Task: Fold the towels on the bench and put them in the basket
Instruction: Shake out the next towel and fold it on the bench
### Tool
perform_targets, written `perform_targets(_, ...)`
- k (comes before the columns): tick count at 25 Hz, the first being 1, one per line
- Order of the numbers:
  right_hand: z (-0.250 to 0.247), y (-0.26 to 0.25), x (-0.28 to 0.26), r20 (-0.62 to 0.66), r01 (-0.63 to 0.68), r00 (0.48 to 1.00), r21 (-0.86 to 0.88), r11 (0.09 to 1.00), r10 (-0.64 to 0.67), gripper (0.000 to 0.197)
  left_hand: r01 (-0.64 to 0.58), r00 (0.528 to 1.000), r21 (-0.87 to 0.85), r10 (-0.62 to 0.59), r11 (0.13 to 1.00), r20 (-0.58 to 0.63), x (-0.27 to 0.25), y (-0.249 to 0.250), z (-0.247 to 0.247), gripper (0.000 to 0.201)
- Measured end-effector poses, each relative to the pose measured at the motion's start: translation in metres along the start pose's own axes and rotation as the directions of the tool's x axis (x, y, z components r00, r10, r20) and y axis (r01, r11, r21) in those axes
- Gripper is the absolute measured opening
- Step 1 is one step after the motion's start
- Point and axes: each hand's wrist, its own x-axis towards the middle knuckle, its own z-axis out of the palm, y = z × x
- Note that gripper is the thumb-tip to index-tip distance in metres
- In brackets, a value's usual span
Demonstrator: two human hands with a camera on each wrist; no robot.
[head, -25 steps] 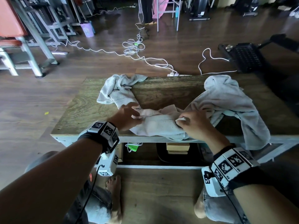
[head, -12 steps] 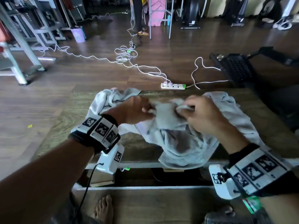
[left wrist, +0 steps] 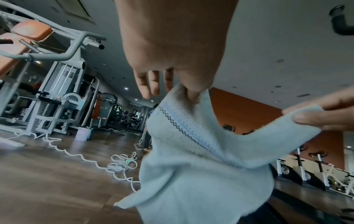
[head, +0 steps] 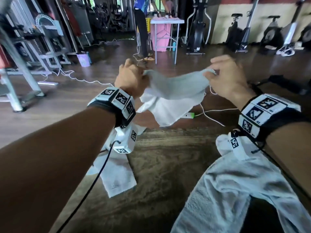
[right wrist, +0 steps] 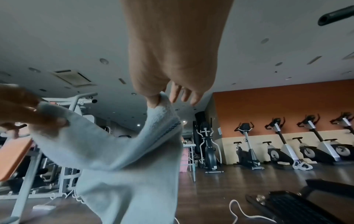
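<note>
A pale grey towel (head: 175,96) hangs in the air above the wooden bench (head: 165,165), stretched between both hands. My left hand (head: 133,76) pinches its left top corner, thumb against forefinger, the other fingers (left wrist: 151,84) loose. My right hand (head: 225,76) pinches the right top corner (right wrist: 162,103). A dark and blue woven stripe (left wrist: 184,125) runs near the towel's top edge. A second towel (head: 116,174) lies crumpled on the bench's left side. A third towel (head: 235,190) lies over the bench's right side. No basket is in view.
White cables (head: 79,79) and a power strip (head: 190,115) lie on the wood floor beyond the bench. Gym machines (head: 42,44) stand at left, exercise bikes (head: 272,36) at right. A person (head: 141,27) stands at a small white table (head: 166,21) far back.
Both hands lifted the middle towel off the bench, raised it high and spread apart, stretching its top edge. The camera tilted up toward the room.
</note>
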Motion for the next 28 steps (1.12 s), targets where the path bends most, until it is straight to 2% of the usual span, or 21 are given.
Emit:
perform_targets(2, 0.003, 0.017, -0.013, -0.013, -0.081, 0.997, -0.057, 0.995, 0.081, 0.017, 0.117, 0.993, -0.04, -0.116, 0.992, 0.019, -0.008, -0.021, 0.005, 0.04)
perform_targets(4, 0.006, 0.026, -0.024, 0.011, -0.245, 0.97, 0.013, 0.97, 0.245, 0.018, 0.233, 0.972, -0.187, -0.222, 0.954, 0.077, -0.015, -0.035, 0.008, 0.025)
perform_targets(6, 0.012, 0.029, -0.028, 0.103, -0.434, 0.901, 0.2, 0.879, 0.421, 0.02, 0.378, 0.926, -0.422, -0.331, 0.824, 0.183, -0.02, -0.036, 0.017, 0.018)
perform_targets(8, 0.015, 0.026, -0.027, 0.234, -0.564, 0.825, 0.407, 0.719, 0.514, 0.019, 0.473, 0.881, -0.567, -0.373, 0.675, 0.291, -0.022, -0.024, 0.023, 0.017)
perform_targets(10, 0.012, 0.022, -0.021, 0.264, -0.561, 0.82, 0.549, 0.62, 0.508, 0.019, 0.434, 0.898, -0.636, -0.358, 0.638, 0.254, -0.019, -0.02, 0.026, 0.018)
perform_targets(11, 0.009, 0.021, -0.018, 0.238, -0.525, 0.837, 0.599, 0.604, 0.492, 0.021, 0.373, 0.922, -0.671, -0.339, 0.641, 0.189, -0.017, -0.02, 0.025, 0.019)
perform_targets(13, 0.004, 0.019, -0.01, 0.173, -0.437, 0.88, 0.66, 0.612, 0.442, 0.021, 0.205, 0.957, -0.679, -0.29, 0.705, -0.012, -0.011, -0.023, 0.02, 0.018)
perform_targets(15, 0.001, 0.014, -0.007, 0.178, -0.384, 0.911, 0.696, 0.607, 0.373, 0.018, 0.077, 0.947, -0.668, -0.264, 0.74, -0.184, -0.013, -0.027, 0.011, 0.022)
perform_targets(17, 0.001, 0.008, -0.01, 0.263, -0.404, 0.912, 0.715, 0.571, 0.316, 0.022, 0.041, 0.925, -0.671, -0.281, 0.741, -0.255, -0.017, -0.034, 0.008, 0.028)
perform_targets(19, 0.007, 0.002, -0.015, 0.355, -0.465, 0.885, 0.693, 0.551, 0.301, 0.023, 0.096, 0.919, -0.649, -0.318, 0.755, -0.234, -0.021, -0.047, 0.01, 0.034)
perform_targets(22, 0.022, -0.005, -0.023, 0.411, -0.533, 0.846, 0.691, 0.49, 0.34, 0.009, 0.187, 0.913, -0.624, -0.369, 0.759, -0.174, -0.03, -0.063, 0.018, 0.035)
perform_targets(24, 0.031, -0.005, -0.026, 0.401, -0.538, 0.839, 0.709, 0.456, 0.367, 0.009, 0.206, 0.921, -0.597, -0.36, 0.775, -0.148, -0.034, -0.064, 0.022, 0.033)
perform_targets(28, 0.037, 0.01, -0.021, 0.292, -0.48, 0.862, 0.733, 0.482, 0.414, 0.018, 0.173, 0.955, -0.558, -0.277, 0.812, -0.107, -0.03, -0.047, 0.027, 0.024)
